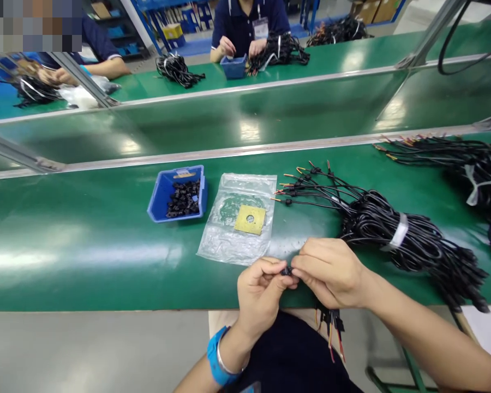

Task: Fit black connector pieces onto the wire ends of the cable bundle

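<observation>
Both hands meet close to the near edge of the green bench (85,234), and right between them sits a small black plastic piece (286,271)! The left hand (265,289) pinches it from the left, thumb against forefinger. The right hand (331,273) closes its fingertips on the right end; whether a wire is pinched in there too, the fingers hide. Delicate stuff, this: the left grip looks best kept steady, with the right fingertips doing the fine work, squared to the piece so that nothing twists. Pressure should stay light and even; a part this tiny could easily squirt away. Just below the right hand, stripped wire ends (331,330) dangle past the bench edge, and those want keeping clear of a sleeve or a snag. Off to the right, a banded black cable bundle (376,215) fans its bare tips leftward, small black pieces on several leads. Farther left, a blue bin (159,196) holds loose black parts (184,199), and between bin and bundle, a yellow sponge pad (241,221) lies flat on a clear zip bag (223,243), handily within reach.
</observation>
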A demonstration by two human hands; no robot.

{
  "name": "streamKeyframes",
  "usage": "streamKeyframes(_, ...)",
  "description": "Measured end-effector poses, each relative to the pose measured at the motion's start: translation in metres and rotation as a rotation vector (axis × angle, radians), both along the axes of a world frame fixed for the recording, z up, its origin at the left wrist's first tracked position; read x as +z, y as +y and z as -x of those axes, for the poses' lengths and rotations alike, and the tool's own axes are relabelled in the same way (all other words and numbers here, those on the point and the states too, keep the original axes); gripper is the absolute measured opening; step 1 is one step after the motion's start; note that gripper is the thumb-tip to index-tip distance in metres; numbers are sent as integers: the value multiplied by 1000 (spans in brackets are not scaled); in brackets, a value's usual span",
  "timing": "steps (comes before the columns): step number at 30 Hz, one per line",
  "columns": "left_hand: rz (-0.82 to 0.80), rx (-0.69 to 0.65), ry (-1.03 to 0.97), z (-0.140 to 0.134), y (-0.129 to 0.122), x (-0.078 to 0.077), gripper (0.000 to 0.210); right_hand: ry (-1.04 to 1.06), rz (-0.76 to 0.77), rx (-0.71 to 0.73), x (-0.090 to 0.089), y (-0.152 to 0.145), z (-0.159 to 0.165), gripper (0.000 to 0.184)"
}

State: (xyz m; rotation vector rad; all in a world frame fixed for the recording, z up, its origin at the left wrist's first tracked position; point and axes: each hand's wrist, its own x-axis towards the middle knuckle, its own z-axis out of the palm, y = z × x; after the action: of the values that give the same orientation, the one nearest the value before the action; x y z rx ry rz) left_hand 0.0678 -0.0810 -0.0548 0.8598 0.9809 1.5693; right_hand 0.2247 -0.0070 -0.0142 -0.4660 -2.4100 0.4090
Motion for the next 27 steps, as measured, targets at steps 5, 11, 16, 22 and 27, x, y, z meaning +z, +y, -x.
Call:
streamKeyframes(5,7,17,117,0,-1,-2,10,-30,0,-3,-3,0,1,25)
streamKeyframes(11,7,23,151,-1,0,-2,6,-90,-8,-16,-1,-2,2,27)
streamKeyframes(16,93,3,38,-1,0,2,12,-42,82,-45,-5,-3,1,24)
streamKeyframes(22,146,1,-42,-1,1,2,12,82,146,-56,-11,0,3,13)
streamKeyframes(27,56,13,-13,-2,1,1,10,89,156,-19,-12,-2,5,19)
